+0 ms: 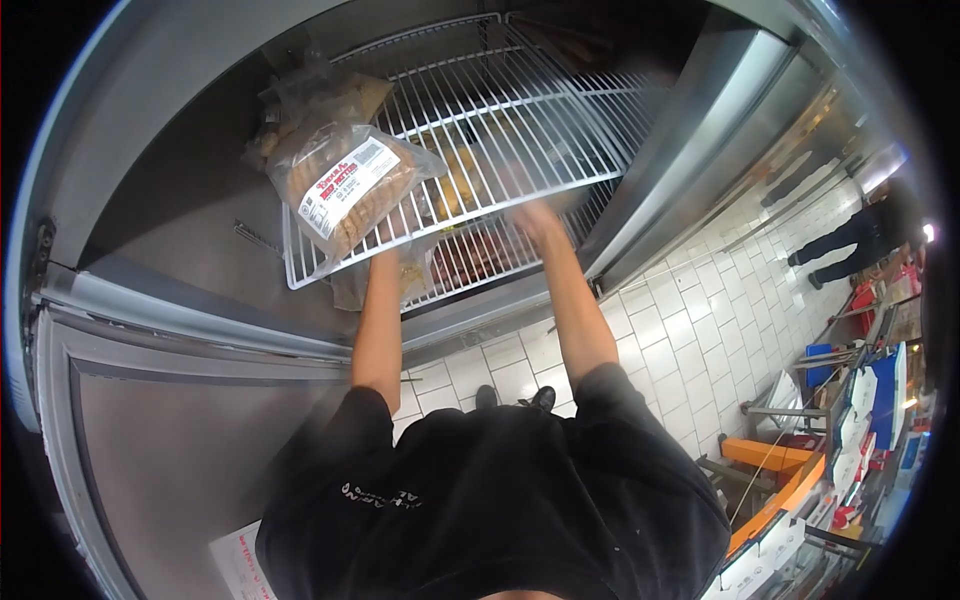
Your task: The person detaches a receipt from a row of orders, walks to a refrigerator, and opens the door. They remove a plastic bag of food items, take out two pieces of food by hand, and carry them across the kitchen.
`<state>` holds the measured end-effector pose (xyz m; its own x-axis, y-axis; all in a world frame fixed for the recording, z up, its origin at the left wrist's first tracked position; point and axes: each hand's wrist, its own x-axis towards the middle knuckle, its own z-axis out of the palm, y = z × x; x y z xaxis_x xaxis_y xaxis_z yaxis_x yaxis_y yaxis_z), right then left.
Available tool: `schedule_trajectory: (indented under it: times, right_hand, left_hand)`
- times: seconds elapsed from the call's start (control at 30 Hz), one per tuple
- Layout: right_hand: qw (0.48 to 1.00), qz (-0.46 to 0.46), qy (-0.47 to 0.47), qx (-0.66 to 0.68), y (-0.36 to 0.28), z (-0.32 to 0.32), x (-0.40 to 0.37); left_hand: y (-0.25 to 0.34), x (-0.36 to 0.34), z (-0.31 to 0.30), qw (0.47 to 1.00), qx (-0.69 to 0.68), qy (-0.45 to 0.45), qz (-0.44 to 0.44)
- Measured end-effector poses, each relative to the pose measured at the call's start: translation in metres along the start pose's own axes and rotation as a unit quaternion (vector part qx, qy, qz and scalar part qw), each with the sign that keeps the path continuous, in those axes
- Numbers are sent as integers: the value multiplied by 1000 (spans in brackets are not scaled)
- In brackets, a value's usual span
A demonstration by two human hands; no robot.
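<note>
Both my arms reach into a steel cabinet with white wire shelves. My left hand (392,225) is under the upper wire shelf (560,185), close to its front edge, and the shelf and a bag hide most of its fingers. A clear bag of brown patties with a white and red label (350,187) lies on that shelf at the left, above my left hand. My right hand (532,218) is at the front edge of the shelf, further right; motion smears its fingers. Yellowish packs (455,180) show through the wires below.
More bagged food (300,105) lies behind the patties. Reddish packs (475,258) sit on a lower rack. The open cabinet door (200,440) is at the lower left. An orange frame (775,480) and shelving stand at the right, and a person (850,245) is further off.
</note>
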<state>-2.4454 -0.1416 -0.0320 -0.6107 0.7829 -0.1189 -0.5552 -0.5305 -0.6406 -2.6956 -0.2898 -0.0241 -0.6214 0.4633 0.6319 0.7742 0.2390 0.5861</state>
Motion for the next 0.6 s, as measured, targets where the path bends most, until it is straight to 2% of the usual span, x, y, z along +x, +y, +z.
schedule_trajectory:
  times: [0.1, 0.2, 0.23, 0.27, 0.33, 0.37, 0.4, 0.43, 0.47, 0.5, 0.53, 0.6]
  right_hand:
    - [998, 1, -12, 68, -7, 11, -23]
    - [999, -38, -23, 7, -10, 33, -21]
    - [999, -40, -3, 1, -21, 56, -32]
    - [999, -43, 20, -3, -29, 74, -42]
    - [999, -15, 27, 34, -26, 64, -13]
    - [998, -7, 43, 50, -18, 53, -1]
    - [996, -40, 86, -2, -21, 68, -26]
    - [995, -15, 90, -42, -17, 67, -32]
    - [992, 12, 93, -84, -14, 62, -35]
    - [994, 18, 48, -97, -10, 57, -37]
    - [996, 33, 38, -74, -13, 63, -47]
    - [992, 34, 21, -118, -17, 69, -57]
  left_hand:
    - [17, -8, 19, 1000, 9, 23, 4]
    - [22, -42, 19, 999, 28, 29, 5]
    - [20, -29, 32, 999, 37, 27, 10]
    - [19, -50, 22, 999, 45, 22, 16]
    - [18, -58, 27, 998, 57, 10, 35]
    - [34, -57, 14, 976, -145, -154, -50]
    - [60, -51, -8, 882, -332, -306, -138]
    - [101, -51, -30, 935, -127, -313, -105]
    - [133, -59, -42, 947, 82, -305, -67]
    - [121, -62, -32, 934, -96, -339, -56]
    - [139, -69, -47, 960, -66, -269, 25]
    - [158, -68, -47, 957, -55, -283, -26]
